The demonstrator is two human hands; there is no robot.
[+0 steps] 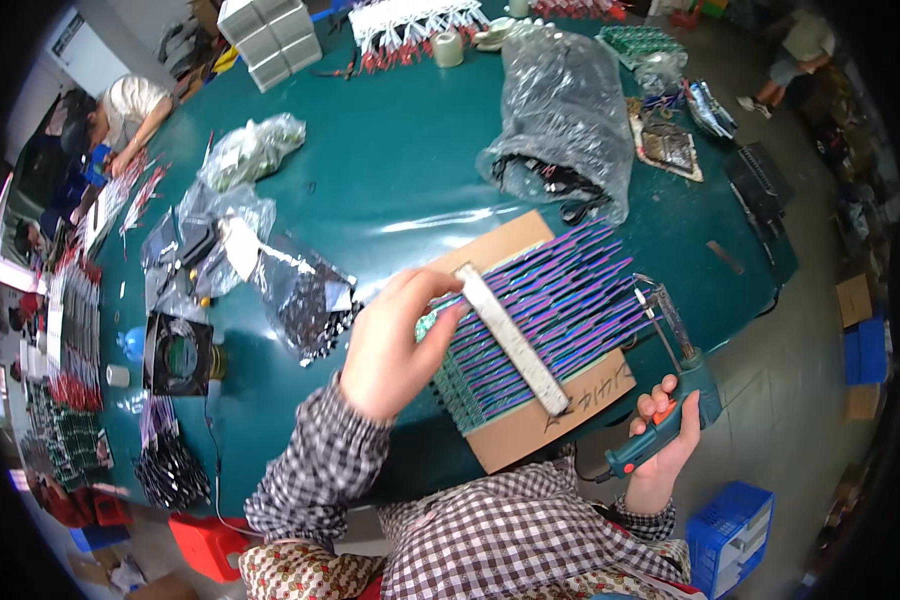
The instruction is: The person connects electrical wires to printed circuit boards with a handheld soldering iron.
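Held in my right hand (662, 437) is a green soldering gun (705, 388) with an orange trigger, its metal tip and feed tube pointing up beside the wire ends. My left hand (395, 335) hovers at the upper end of a pale metal bar (513, 340), thumb and forefinger a little apart, their tips at or near its edge. The bar lies across rows of purple-blue wires (570, 290). At their left ends are small green circuit boards (457, 395), partly behind my left hand. Wires and boards rest on a cardboard sheet (505, 447).
A large clear plastic bag (565, 100) of dark parts stands beyond the cardboard. Smaller bags (305, 290), a black fan-like unit (178, 353) and bundled wires (170, 460) lie to the left. A co-worker (130, 115) sits at the far left. A blue crate (732, 540) is beside me, lower right.
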